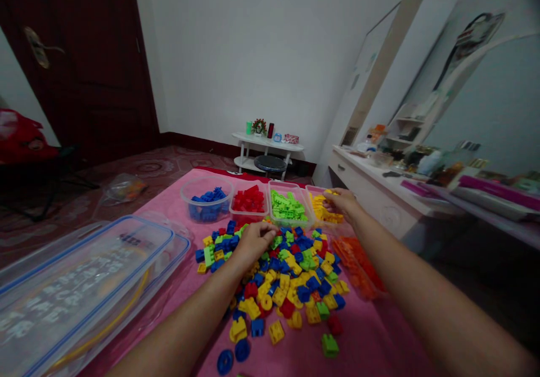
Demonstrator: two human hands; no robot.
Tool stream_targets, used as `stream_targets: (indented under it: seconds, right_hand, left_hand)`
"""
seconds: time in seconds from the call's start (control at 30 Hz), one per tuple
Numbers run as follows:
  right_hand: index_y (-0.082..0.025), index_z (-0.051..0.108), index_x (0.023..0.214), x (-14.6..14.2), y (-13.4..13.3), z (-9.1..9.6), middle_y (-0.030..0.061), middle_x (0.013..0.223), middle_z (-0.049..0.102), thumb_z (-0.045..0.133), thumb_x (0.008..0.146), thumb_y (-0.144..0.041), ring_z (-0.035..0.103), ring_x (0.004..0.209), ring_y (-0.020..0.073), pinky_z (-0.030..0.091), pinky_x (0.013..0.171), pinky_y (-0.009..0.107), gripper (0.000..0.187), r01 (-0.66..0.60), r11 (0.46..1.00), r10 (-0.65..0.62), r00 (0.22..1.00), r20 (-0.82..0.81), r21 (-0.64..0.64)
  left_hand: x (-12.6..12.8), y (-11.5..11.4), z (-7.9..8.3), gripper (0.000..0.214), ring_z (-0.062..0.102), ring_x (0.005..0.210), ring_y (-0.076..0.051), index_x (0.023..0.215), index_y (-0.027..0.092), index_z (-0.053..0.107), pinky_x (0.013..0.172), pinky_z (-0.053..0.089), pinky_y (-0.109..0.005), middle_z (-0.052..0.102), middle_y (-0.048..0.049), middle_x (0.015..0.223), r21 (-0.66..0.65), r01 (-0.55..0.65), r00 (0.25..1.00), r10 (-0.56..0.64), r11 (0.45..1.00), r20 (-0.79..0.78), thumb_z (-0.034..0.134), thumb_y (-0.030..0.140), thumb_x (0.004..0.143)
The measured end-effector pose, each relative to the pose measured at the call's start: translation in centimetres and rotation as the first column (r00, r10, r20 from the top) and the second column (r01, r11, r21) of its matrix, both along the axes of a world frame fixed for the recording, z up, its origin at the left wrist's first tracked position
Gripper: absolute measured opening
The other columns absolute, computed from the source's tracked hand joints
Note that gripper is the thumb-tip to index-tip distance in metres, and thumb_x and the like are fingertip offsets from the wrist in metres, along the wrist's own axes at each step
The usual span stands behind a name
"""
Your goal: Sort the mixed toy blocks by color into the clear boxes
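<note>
A mixed pile of plastic building blocks (291,278) in blue, yellow, green and red lies on the pink cloth. My left hand (255,242) is over the far side of this pile, fingers curled together; what they hold, if anything, is hidden. At the far right, my right hand (343,203) reaches over the clear tub of yellow blocks (324,211), its fingers closed around a yellow building block (330,192). Beside that tub stand containers of green blocks (289,205), red blocks (250,200) and blue blocks (208,203).
A clear box with orange pieces (358,267) sits under my right forearm. Large clear lidded boxes (97,287) with blue rims occupy the left. Beyond the table are a white shelf (268,140) and a dark stool (270,164). A cluttered dresser (379,180) stands right.
</note>
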State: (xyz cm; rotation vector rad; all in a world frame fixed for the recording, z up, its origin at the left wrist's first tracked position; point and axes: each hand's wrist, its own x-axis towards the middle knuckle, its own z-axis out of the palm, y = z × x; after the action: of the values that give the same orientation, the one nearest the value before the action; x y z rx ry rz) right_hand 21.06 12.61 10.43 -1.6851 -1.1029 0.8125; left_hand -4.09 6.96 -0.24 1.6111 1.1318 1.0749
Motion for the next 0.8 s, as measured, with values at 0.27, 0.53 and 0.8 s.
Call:
stream_targets:
  seconds: [0.27,0.53,0.8]
  right_hand:
    - [-0.017,0.063,0.111,-0.9,-0.8,0.4,0.01,0.092,0.07,0.069,0.071,-0.026,0.068,0.068,0.0178,0.052,0.065,0.029,0.042,-0.075,0.997,0.08,0.786,0.613,-0.035]
    - [-0.025,0.071,0.091,-7.4,-7.1,-3.2,0.0092,0.092,0.071,0.06,0.075,-0.026,0.064,0.092,0.0265,0.045,0.072,0.033,0.02,-0.111,0.983,0.178,0.366,0.914,-0.147]
    - [-0.025,0.066,0.101,-8.0,-8.2,-6.0,0.0063,0.094,0.07,0.056,0.079,-0.029,0.064,0.088,0.0224,0.041,0.067,0.028,0.024,-0.108,0.991,0.117,0.368,0.922,-0.083]
  left_hand:
    - [0.1,-0.5,0.5,0.024,0.059,0.068,-0.016,0.086,0.012,0.07,0.062,0.042,-0.024,0.068,-0.0052,0.076,0.069,0.002,0.997,0.003,0.998,-0.077,0.054,0.026,0.075]
    - [0.1,-0.7,0.7,0.024,0.061,0.073,-0.017,0.087,0.012,0.07,0.065,0.044,-0.025,0.069,-0.0067,0.08,0.073,0.013,0.997,-0.007,0.997,-0.082,0.054,0.025,0.077]
    - [0.2,-0.7,0.4,0.024,0.06,0.069,-0.016,0.088,0.012,0.07,0.063,0.043,-0.025,0.068,-0.0053,0.076,0.058,0.043,0.995,-0.037,0.997,-0.096,0.053,0.025,0.076]
